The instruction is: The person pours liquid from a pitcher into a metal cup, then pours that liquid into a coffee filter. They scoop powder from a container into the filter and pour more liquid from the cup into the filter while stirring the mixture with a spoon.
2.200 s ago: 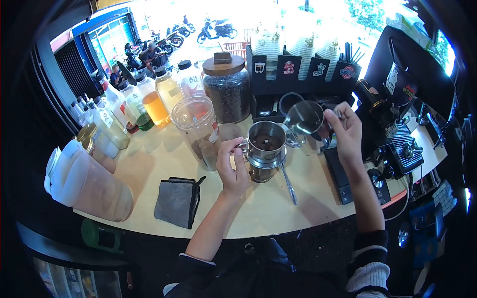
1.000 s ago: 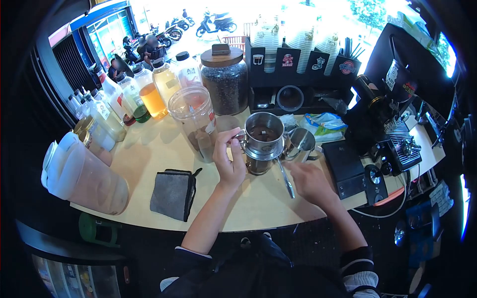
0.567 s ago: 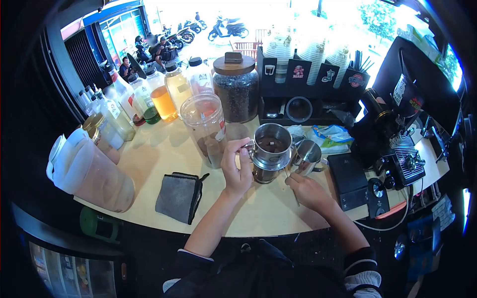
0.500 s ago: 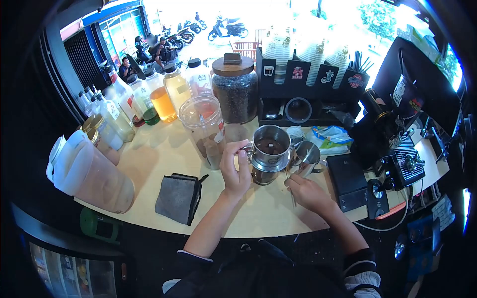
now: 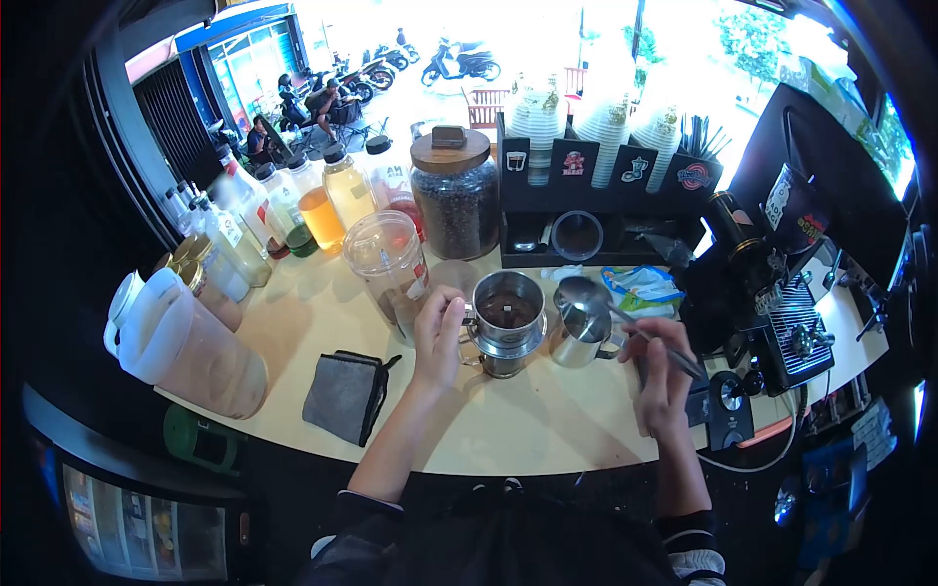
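My left hand (image 5: 440,332) grips the side handle of a metal coffee drip filter (image 5: 506,337), which sits on a small cup (image 5: 504,366). Dark liquid or grounds show inside the filter, with a small bright spot in the middle. In my right hand (image 5: 664,371) is a metal spoon (image 5: 625,314), its bowl held over the mouth of a steel pitcher (image 5: 576,347). The pitcher stands just right of the filter. Left of my left hand is a tall clear plastic jar (image 5: 386,259) with brown contents low down.
A folded grey cloth (image 5: 342,398) lies front left, near a plastic jug (image 5: 195,342). Behind stand bottles (image 5: 318,215), a jar of coffee beans (image 5: 456,205) and a black cup rack (image 5: 596,181). A coffee machine (image 5: 782,322) is at the right. People sit outside, far left.
My right hand has risen from beside the pitcher and moved right, bringing the spoon over the pitcher. My left hand stays on the filter handle. The view has shifted slightly.
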`<move>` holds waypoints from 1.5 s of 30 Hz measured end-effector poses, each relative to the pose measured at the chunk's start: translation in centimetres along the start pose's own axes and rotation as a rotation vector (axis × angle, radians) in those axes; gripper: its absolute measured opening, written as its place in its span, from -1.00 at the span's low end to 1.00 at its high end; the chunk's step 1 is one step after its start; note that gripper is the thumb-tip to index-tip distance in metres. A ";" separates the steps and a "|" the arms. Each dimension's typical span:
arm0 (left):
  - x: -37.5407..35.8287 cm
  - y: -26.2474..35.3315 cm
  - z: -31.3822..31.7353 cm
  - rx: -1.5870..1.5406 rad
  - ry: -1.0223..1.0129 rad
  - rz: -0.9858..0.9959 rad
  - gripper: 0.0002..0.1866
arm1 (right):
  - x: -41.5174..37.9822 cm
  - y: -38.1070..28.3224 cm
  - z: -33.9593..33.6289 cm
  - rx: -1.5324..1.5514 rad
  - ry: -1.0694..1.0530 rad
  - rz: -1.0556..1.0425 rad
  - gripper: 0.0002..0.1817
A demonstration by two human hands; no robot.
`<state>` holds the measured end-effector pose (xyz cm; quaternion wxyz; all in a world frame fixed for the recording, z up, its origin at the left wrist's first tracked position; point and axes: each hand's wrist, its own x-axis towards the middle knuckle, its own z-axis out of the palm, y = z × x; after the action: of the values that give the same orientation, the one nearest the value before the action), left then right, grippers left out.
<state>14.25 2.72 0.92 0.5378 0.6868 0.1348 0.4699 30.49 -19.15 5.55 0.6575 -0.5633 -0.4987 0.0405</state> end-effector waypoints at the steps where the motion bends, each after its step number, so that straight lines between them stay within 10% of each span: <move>1: 0.3 0.2 0.5 -0.064 0.012 -0.021 -0.75 | 0.3 -0.7 0.0 0.022 0.010 -0.076 -0.82; 15: -1.4 2.8 2.2 0.033 0.135 -0.044 -0.68 | 3.4 -3.3 4.0 -0.726 -0.339 -0.840 -0.66; 30: -2.2 3.7 3.1 0.120 0.257 0.078 -0.75 | 3.4 -3.0 3.7 -0.582 -0.390 -0.874 -0.52; 45: -2.0 3.3 2.1 -0.019 0.168 0.063 -0.71 | 3.2 -3.3 3.3 -0.269 -0.363 -0.432 -0.69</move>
<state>13.85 -1.18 2.83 0.5159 0.6439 0.1532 0.5439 28.11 -16.03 9.67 0.4708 -0.5098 -0.7169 -0.0666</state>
